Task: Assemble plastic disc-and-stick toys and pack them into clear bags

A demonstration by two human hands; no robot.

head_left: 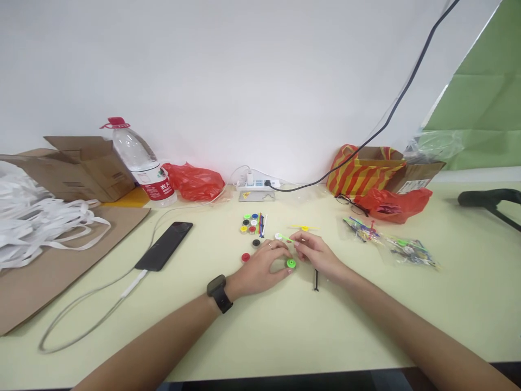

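My left hand [258, 270], with a ring and a black watch, rests on the table with thumb and fingers curved around a small round green piece [291, 263]. Between its fingertips my right hand [316, 254] pinches a thin light-green plastic stick [286, 238]. A white round piece [278, 237] lies just beyond the fingers. A black stick [316, 281] lies by my right wrist, and a yellow propeller-like piece [304, 228] is behind that hand. Left of my left hand are a black round piece [256, 244] and a red one [245, 257].
Several coloured round pieces [246, 223] sit beside a row of sticks [261, 225]. A phone [165, 246] on a cable lies left. Bagged parts [411, 251] and eyeglasses [352, 205] are right. A power strip [257, 183] and a large bottle [142, 163] stand by the wall.
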